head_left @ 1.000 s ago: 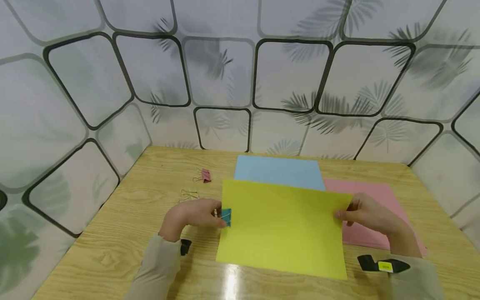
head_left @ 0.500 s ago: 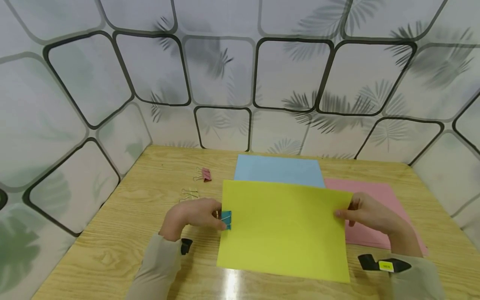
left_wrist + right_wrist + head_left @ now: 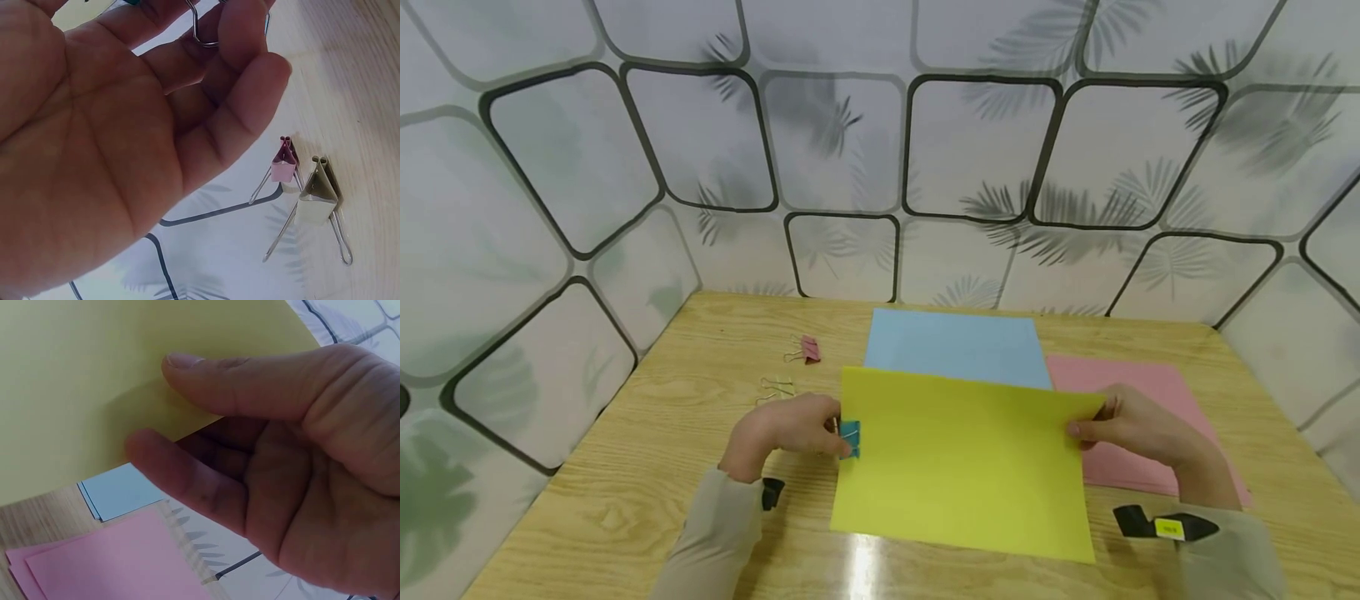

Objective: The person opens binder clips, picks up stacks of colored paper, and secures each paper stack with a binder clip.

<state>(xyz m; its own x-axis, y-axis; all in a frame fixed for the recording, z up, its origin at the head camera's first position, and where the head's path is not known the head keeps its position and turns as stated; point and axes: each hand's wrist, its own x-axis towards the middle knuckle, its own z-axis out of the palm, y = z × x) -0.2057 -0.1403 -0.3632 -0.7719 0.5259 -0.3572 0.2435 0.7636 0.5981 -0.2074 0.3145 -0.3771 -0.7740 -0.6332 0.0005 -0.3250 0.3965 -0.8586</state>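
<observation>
A yellow sheet of paper (image 3: 962, 467) is held up over the table between both hands. On its left edge sits a blue binder clip (image 3: 850, 439), which my left hand (image 3: 793, 425) pinches between thumb and fingers. The left wrist view shows the clip's wire handle (image 3: 206, 42) among the fingers; most of its body is out of sight there. My right hand (image 3: 1138, 429) grips the sheet's right edge, thumb in front and fingers behind. Beside the left hand lie a pale yellow binder clip (image 3: 317, 206) and a pink binder clip (image 3: 284, 169).
Blue paper (image 3: 958, 342) lies at the back of the wooden table (image 3: 647, 433), partly covered by the yellow sheet. A pink paper stack (image 3: 112, 562) lies at the right, behind the right hand. A patterned wall (image 3: 842, 142) borders the table's back and left.
The yellow sheet's top edge has dipped slightly, and a bit more blue paper shows behind it. Both hands keep their holds almost in place.
</observation>
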